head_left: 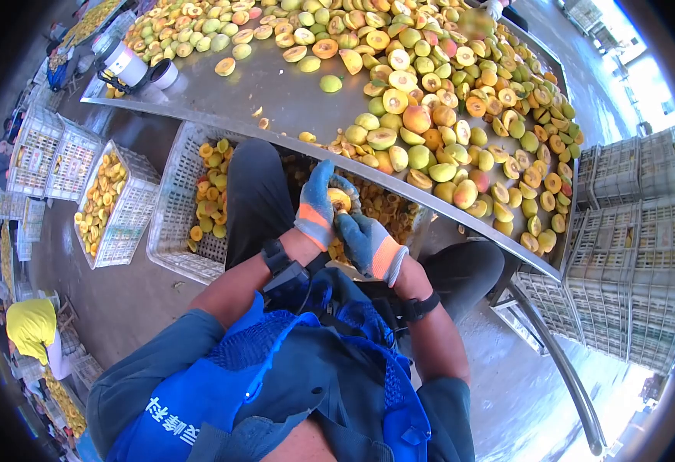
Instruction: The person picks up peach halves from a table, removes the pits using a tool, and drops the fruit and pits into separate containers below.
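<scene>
My left hand [316, 206] and right hand [366, 240], both gloved, meet in front of my lap. The left-hand fingers [323, 179] are curled closed around a peach half [340, 200]. The right-hand fingers grip its near and far edge. The peach half is held above the crate [175, 223] between my knees, just below the edge of the counter [276, 92], which carries piled peaches [445, 115].

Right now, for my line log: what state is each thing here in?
left hand: gloved, closed on the fruit half.
right hand: gloved, curled beside it; grip hidden.
fruit half: cut, held between both hands.
table: heaped with cut and whole fruit.
crate at the knees: part full of fruit pieces.
stacked crates: piled up, contents unclear.
</scene>
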### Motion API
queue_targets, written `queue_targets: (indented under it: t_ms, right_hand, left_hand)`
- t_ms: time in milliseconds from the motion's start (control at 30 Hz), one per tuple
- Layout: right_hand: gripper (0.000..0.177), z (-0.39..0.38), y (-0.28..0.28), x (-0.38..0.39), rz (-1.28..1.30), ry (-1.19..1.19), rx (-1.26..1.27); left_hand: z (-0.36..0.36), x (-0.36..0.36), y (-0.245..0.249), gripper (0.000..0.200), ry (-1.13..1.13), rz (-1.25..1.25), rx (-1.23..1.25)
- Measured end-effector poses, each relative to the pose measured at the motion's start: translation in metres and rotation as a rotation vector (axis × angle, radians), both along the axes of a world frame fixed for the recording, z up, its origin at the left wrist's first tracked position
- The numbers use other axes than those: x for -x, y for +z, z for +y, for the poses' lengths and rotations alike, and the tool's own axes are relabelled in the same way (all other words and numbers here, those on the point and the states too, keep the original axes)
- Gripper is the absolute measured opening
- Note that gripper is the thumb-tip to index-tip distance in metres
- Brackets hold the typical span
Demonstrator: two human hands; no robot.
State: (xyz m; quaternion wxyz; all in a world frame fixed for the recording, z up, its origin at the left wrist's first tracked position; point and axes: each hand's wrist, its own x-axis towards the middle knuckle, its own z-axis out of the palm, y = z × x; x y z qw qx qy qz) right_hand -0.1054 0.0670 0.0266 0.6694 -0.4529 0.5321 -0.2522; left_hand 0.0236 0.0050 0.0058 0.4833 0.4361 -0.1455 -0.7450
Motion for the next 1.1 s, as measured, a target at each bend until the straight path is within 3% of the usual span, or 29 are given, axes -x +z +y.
queue_targets:
  t_ms: [67,133,167,200,267,333,433,833,933,1000,1033,1100]
  right_hand:
    - [0.023,0.003,-0.006,0.007,-0.073,0.094,0.117]
    - [0.039,0.001,-0.025,0.021,0.101,0.331,0.842]
    - [0.027,0.004,-0.011,0.020,-0.183,0.256,0.317]
    - [0.029,0.007,0.003,0.018,-0.410,0.007,-0.187]
    - [0.041,0.013,0.009,0.019,-0.416,0.048,-0.120]
    - [0.040,0.016,0.006,0.019,-0.545,0.003,-0.302]
    - [0.042,0.020,0.002,0.015,-0.702,-0.053,-0.464]
    - [0.039,0.018,0.009,0.010,-0.393,0.045,-0.250]
    - [0.038,0.014,0.012,0.015,-0.665,0.071,-0.475]
    - [0.039,0.017,0.016,0.015,-0.665,0.065,-0.474]
    - [0.039,0.018,0.015,0.015,-0.704,0.065,-0.502]
    - [0.039,0.022,0.012,0.015,-0.729,0.063,-0.516]
  left_hand:
    - [0.005,0.001,0.005,0.045,-0.027,-0.069,0.034]
    - [0.011,0.003,0.000,0.043,-0.015,-0.103,0.212]
    - [0.011,0.004,-0.001,0.044,-0.011,-0.065,0.194]
    - [0.012,0.004,0.005,0.051,-0.024,-0.112,0.219]
    - [0.011,0.001,-0.009,0.059,-0.119,-0.020,0.207]
    - [0.013,-0.005,0.000,0.049,-0.245,-0.021,0.338]
    - [0.016,-0.006,0.008,0.054,-0.273,0.013,0.343]
    - [0.009,-0.015,0.010,0.047,-0.333,0.057,0.147]
    - [0.007,-0.018,0.015,0.042,-0.308,0.096,0.129]
    - [0.013,-0.020,0.009,0.035,-0.296,0.182,0.163]
    - [0.014,-0.023,-0.003,0.024,-0.329,0.041,0.335]
    - [0.012,-0.025,-0.015,0.021,-0.383,0.084,0.344]
